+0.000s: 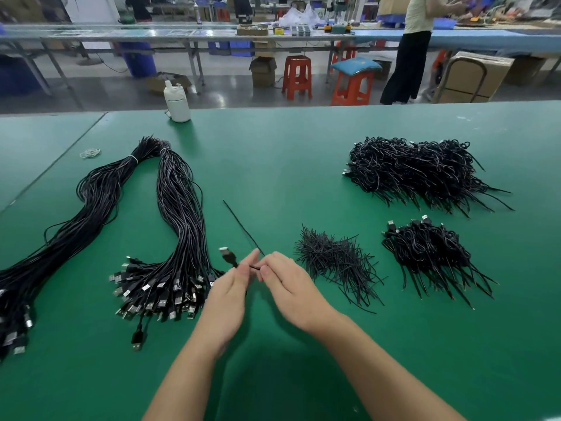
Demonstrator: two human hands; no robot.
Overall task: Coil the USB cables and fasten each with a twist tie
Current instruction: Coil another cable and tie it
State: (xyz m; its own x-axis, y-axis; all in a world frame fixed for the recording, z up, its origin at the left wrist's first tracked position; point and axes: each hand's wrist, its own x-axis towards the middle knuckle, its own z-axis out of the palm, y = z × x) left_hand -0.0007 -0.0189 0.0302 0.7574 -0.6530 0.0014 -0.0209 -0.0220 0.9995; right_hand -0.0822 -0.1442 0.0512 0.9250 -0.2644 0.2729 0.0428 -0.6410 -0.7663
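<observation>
Black USB cable (pixel 239 223) runs far-left | plug up | left hand (pixel 226 296), right hand (pixel 291 287) pinch it

**No legible text**

Nothing can be read anywhere in view. The white bottle (pixel 177 104) far beyond the left hand (pixel 226 302) bears no legible label, and the cardboard boxes (pixel 476 75) well past the right hand (pixel 293 288) show only plain faces; small items on the distant bench are too blurred.
</observation>
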